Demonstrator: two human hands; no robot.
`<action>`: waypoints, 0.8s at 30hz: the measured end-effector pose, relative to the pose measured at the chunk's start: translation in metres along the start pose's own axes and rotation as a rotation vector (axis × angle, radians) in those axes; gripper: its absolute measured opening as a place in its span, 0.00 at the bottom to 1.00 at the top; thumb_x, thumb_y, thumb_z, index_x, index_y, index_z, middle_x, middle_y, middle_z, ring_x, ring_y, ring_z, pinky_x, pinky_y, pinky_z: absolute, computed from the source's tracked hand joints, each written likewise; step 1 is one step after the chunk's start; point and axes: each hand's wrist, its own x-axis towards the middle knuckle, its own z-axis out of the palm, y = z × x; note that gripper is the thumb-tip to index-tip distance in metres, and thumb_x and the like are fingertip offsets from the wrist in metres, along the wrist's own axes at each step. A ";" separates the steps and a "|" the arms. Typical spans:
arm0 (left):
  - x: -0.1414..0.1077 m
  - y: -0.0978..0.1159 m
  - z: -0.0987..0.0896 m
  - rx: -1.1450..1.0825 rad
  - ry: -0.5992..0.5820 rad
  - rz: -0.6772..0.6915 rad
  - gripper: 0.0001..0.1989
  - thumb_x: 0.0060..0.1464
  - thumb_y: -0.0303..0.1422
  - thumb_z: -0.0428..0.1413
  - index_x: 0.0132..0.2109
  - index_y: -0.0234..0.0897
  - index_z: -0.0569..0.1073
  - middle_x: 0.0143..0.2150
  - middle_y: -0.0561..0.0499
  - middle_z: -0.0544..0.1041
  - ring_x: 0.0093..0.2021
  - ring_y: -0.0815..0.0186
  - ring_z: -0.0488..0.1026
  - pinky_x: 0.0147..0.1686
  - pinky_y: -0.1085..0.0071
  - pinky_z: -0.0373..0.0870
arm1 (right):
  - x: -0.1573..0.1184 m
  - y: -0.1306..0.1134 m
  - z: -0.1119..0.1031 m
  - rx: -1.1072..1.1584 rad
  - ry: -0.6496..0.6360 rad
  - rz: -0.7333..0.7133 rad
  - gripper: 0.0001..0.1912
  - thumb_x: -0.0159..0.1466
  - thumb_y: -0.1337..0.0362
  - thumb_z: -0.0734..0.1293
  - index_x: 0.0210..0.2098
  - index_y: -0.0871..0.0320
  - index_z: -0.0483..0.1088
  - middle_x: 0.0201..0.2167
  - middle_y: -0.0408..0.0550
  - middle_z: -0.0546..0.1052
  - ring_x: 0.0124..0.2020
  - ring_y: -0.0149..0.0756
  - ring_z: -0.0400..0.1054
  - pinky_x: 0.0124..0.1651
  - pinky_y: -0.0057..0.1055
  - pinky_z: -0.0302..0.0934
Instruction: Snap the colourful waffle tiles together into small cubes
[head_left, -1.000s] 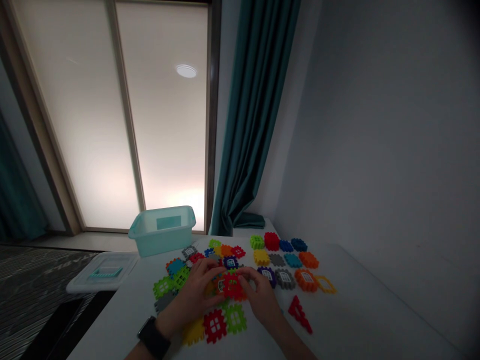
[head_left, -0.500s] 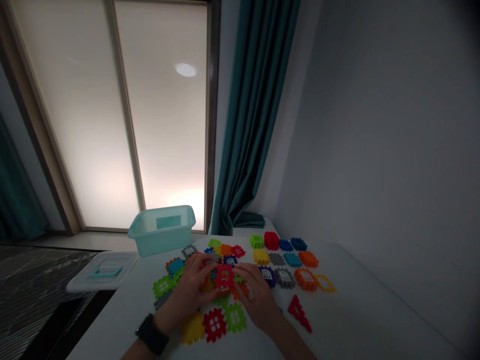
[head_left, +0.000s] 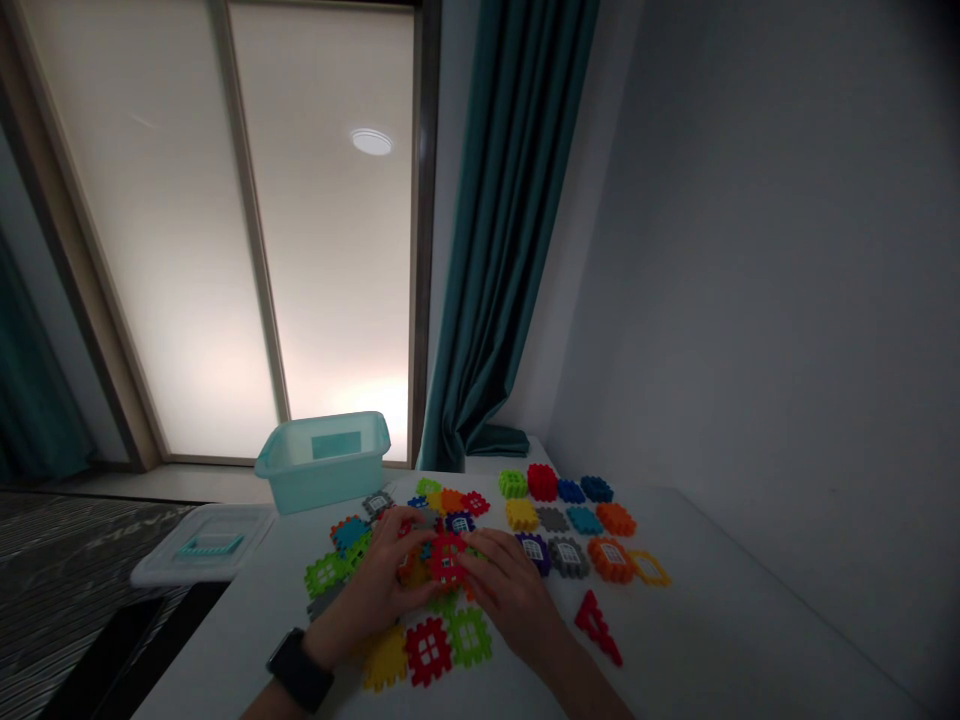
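Between my hands is a red toothed building tile (head_left: 448, 560), raised over the heap of tiles. My left hand (head_left: 386, 575) has its fingers curled round the tile's left side. From the right, my right hand (head_left: 510, 585) presses its fingertips to the same tile. Close below lie a yellow tile (head_left: 385, 658), a red window tile (head_left: 428, 650) and a green window tile (head_left: 470, 636). A green window tile (head_left: 325, 573) rests left of my left hand. Parts of the heap are hidden under my hands.
Sorted stacks, among them an orange stack (head_left: 611, 559) and a red stack (head_left: 542, 482), stand in rows on the right. A red triangular piece (head_left: 598, 628) lies in front of them. At the back left are a teal bin (head_left: 326, 490) and its clear lid (head_left: 202, 545).
My right hand has shifted slightly left, its fingers now over the red tile's right edge. The left hand stays almost in place.
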 end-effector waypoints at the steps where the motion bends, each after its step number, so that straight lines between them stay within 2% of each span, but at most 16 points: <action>1: 0.001 0.002 0.000 -0.044 -0.023 -0.020 0.19 0.50 0.34 0.65 0.51 0.43 0.76 0.56 0.44 0.69 0.59 0.51 0.66 0.60 0.54 0.65 | 0.000 0.000 -0.001 0.021 -0.003 -0.006 0.14 0.70 0.68 0.62 0.52 0.48 0.73 0.52 0.49 0.78 0.55 0.43 0.71 0.57 0.47 0.68; 3: 0.002 0.005 -0.001 -0.131 -0.080 -0.062 0.13 0.54 0.35 0.64 0.47 0.42 0.77 0.53 0.45 0.69 0.57 0.53 0.67 0.60 0.57 0.65 | 0.001 -0.001 -0.001 0.095 0.007 0.032 0.13 0.71 0.67 0.62 0.49 0.49 0.75 0.47 0.48 0.80 0.53 0.43 0.72 0.56 0.45 0.68; 6: 0.005 0.009 -0.001 -0.219 -0.124 -0.109 0.07 0.61 0.38 0.58 0.40 0.41 0.77 0.49 0.46 0.71 0.53 0.57 0.69 0.57 0.60 0.67 | 0.003 -0.005 0.001 0.233 0.060 0.235 0.11 0.71 0.61 0.62 0.43 0.51 0.77 0.39 0.49 0.81 0.46 0.43 0.74 0.50 0.41 0.69; 10: 0.007 0.012 0.000 -0.272 -0.105 -0.153 0.13 0.64 0.41 0.54 0.34 0.39 0.76 0.45 0.47 0.72 0.50 0.58 0.70 0.54 0.64 0.67 | 0.004 -0.008 0.008 0.427 0.076 0.575 0.15 0.67 0.52 0.64 0.40 0.55 0.78 0.36 0.51 0.80 0.40 0.44 0.75 0.45 0.39 0.70; 14: 0.007 0.014 0.002 -0.340 -0.124 -0.185 0.17 0.63 0.44 0.54 0.31 0.39 0.74 0.43 0.48 0.72 0.47 0.59 0.71 0.51 0.65 0.68 | 0.003 -0.004 0.015 0.651 0.059 0.762 0.21 0.63 0.46 0.67 0.40 0.59 0.78 0.36 0.53 0.81 0.41 0.48 0.76 0.47 0.42 0.69; 17: 0.006 0.012 0.004 -0.369 -0.135 -0.207 0.18 0.63 0.46 0.53 0.30 0.39 0.74 0.44 0.48 0.72 0.47 0.59 0.71 0.50 0.65 0.68 | 0.002 -0.002 0.018 0.757 0.056 0.804 0.23 0.62 0.45 0.68 0.41 0.60 0.78 0.36 0.54 0.82 0.41 0.49 0.76 0.46 0.43 0.70; 19: 0.007 0.011 0.005 -0.381 -0.141 -0.220 0.18 0.63 0.46 0.54 0.30 0.39 0.74 0.44 0.48 0.72 0.47 0.59 0.71 0.51 0.64 0.68 | 0.003 -0.002 0.018 0.752 0.049 0.805 0.23 0.62 0.46 0.68 0.41 0.60 0.77 0.35 0.53 0.82 0.39 0.49 0.76 0.44 0.43 0.70; 21: 0.007 0.010 0.006 -0.392 -0.150 -0.234 0.18 0.62 0.46 0.54 0.30 0.38 0.73 0.43 0.48 0.72 0.47 0.59 0.71 0.51 0.64 0.67 | 0.004 -0.005 0.016 0.661 0.059 0.769 0.19 0.64 0.48 0.67 0.40 0.58 0.77 0.36 0.52 0.81 0.39 0.48 0.76 0.44 0.42 0.70; 24: 0.006 0.009 0.007 -0.395 -0.156 -0.254 0.16 0.62 0.45 0.56 0.32 0.38 0.74 0.42 0.48 0.72 0.47 0.58 0.71 0.50 0.64 0.67 | 0.004 -0.009 0.011 0.448 0.092 0.615 0.14 0.67 0.53 0.64 0.38 0.56 0.76 0.36 0.51 0.80 0.40 0.45 0.75 0.45 0.40 0.69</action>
